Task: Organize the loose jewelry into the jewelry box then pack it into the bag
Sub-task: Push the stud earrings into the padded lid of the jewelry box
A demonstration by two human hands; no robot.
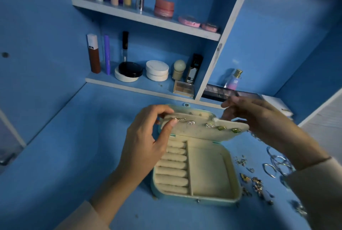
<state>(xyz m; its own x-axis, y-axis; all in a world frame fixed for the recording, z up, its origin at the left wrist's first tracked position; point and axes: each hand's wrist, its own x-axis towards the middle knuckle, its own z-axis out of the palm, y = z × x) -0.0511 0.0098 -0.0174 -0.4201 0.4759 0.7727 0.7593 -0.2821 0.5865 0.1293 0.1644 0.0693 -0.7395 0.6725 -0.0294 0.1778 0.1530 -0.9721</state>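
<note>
The open teal, cream-lined jewelry box (233,172) lies below both hands, its cream earring flap (199,131) running left to right. The left hand (146,137) pinches the flap's left end; the blurred right hand (255,116) is curled at its right end, perhaps gripping it. Scattered silver loose jewelry (257,183) lies to the right of the box, nearest the right hand.

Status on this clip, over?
Left hand pinches flap, right hand at its far end, grip unclear. Box open, earrings on flap. Loose jewelry lies right of box. Nothing blocking.
</note>
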